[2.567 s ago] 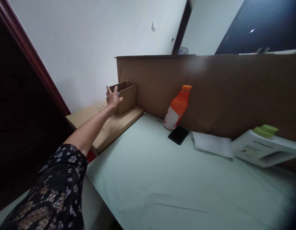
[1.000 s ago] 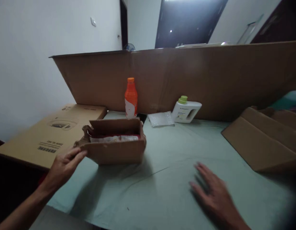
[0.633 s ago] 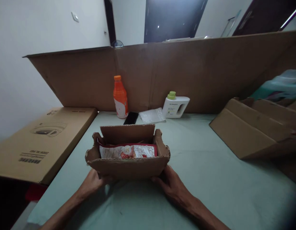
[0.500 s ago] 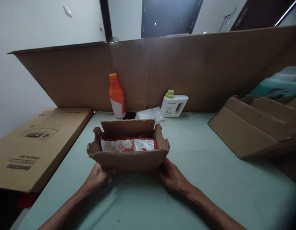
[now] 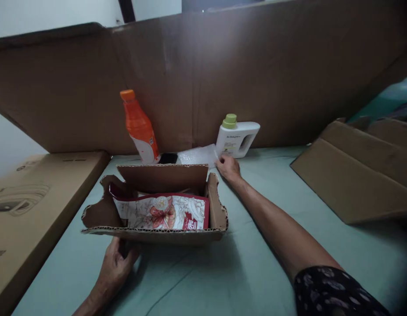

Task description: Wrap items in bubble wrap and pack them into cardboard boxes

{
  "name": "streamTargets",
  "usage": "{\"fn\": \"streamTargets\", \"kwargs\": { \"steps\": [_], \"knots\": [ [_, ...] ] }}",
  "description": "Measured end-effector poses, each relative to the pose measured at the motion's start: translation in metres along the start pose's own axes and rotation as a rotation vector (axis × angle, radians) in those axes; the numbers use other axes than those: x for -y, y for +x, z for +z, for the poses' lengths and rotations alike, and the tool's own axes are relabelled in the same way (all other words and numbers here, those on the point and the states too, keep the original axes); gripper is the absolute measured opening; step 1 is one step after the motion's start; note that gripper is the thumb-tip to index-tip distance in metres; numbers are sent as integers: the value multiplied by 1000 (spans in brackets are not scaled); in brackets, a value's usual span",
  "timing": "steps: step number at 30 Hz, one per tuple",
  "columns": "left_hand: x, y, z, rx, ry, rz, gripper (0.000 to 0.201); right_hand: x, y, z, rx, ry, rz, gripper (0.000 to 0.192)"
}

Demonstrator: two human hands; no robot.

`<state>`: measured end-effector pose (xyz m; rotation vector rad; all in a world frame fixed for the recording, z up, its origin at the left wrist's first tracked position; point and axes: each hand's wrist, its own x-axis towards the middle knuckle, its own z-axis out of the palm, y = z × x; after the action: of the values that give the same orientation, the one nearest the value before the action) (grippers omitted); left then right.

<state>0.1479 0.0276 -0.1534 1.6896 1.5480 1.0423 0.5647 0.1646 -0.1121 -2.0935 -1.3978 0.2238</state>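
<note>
A pale green table point(image 5: 272, 281) fills the view, backed by a tall cardboard sheet point(image 5: 256, 66), with a flat printed carton point(image 5: 22, 206) at its left edge and folded cardboard point(image 5: 354, 175) at its right. In the middle stands an open cardboard box point(image 5: 157, 235), flaps up, holding a red-and-white flowered packet point(image 5: 163, 213) that lies inside and has not been lifted out; the left hand point(image 5: 116, 265) grips the box's near wall from below, fingers curled under it. The right hand point(image 5: 228, 166) stretches past the box to the bubble wrap point(image 5: 196, 154), fingertips touching its edge though I cannot tell whether they have closed on it, between an orange bottle point(image 5: 139, 127) with a black phone point(image 5: 168, 158) just beside it and a white jug with a green cap point(image 5: 236, 136).
</note>
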Motion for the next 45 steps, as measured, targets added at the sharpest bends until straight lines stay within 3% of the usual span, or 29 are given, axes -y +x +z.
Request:
{"fn": "streamTargets", "kwargs": {
  "steps": [3, 8, 10, 12, 14, 18, 20, 22, 26, 32, 36, 40, 45],
  "knots": [
    [4, 2, 0, -1, -8, 14, 42, -22, -29, -21, -4, 86, -18, 28],
    [0, 2, -2, 19, -47, 29, 40, -102, -129, -122, 97, -3, 28, 43],
    [-5, 2, -2, 25, -49, 32, 40, -121, -166, -157, -42, -166, 95, 45],
    [-10, 2, -1, 25, -46, 37, 40, -119, -195, -172, -197, -233, 81, 53],
    [-14, 1, 1, 17, -60, 46, 43, -95, -215, -163, -162, -98, -32, 56],
    [-23, -6, 10, 1, -62, 67, 49, -18, -234, -102, 234, 302, -310, 66],
    [-31, -11, 17, 14, -32, 87, 48, 9, -233, -74, 306, 387, -379, 68],
    [-41, -15, 26, 30, -20, 113, 47, 19, -228, -59, 303, 420, -363, 58],
    [-61, -11, 51, 74, -69, 166, 45, 2, -212, -60, 231, 415, -215, 39],
    [-73, 14, 84, 74, -117, 161, 36, -24, -196, -72, 243, 533, -191, 50],
    [-66, 17, 88, 82, -107, 147, 29, -24, -191, -66, 286, 611, -191, 52],
    [-64, 20, 88, 88, -52, 167, 31, -20, -183, -60, 203, 573, -199, 49],
    [-66, 17, 84, 147, -74, 206, 57, -35, -187, -93, 139, 399, -236, 45]
  ]
}}
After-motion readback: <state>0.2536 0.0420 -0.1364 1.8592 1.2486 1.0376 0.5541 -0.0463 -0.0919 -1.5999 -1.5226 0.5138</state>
